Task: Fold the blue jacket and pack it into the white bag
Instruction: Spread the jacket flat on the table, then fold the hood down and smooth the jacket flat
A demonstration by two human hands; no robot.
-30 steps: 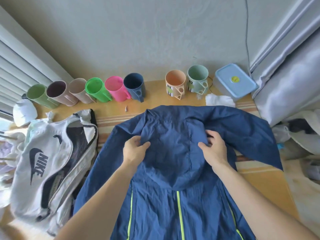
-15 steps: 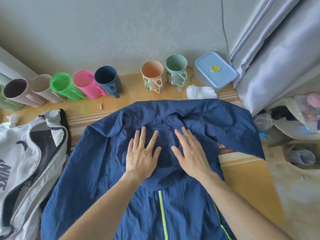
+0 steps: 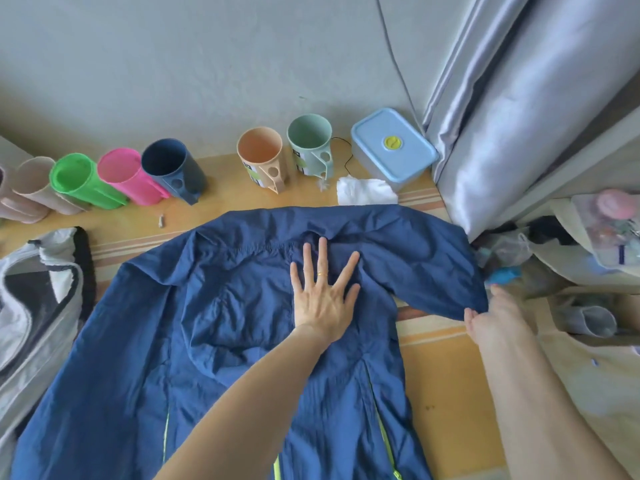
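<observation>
The table (image 3: 446, 393) carries nearly everything, and the jacket (image 3: 214, 341) covers most of it, spread flat with its hood folded down over the back and its near hem running out of view. Because it is thin, slippery-looking cloth, any pull on one side could drag the whole spread out of line. The bag (image 3: 31, 306) lies at the table's left edge, touching the jacket's left side, its opening only partly in view, so a bulky or crooked fold may not go in cleanly. Beyond the collar stands a row of cups (image 3: 166, 171) near the wall, with a box (image 3: 393, 147) and a tissue (image 3: 363, 192) just beside the jacket's far edge; a sleeve swung wide could probably knock a cup or sweep the tissue along. The left hand (image 3: 323, 299) lies flat with fingers spread on the upper back, pinning the cloth. If that pressure eases, the body will likely slide with the sleeve. The right hand (image 3: 491, 320) is pinched shut on the right sleeve's end (image 3: 474, 306) at the table's right side; a small pinch like that could slip off mid-fold.
</observation>
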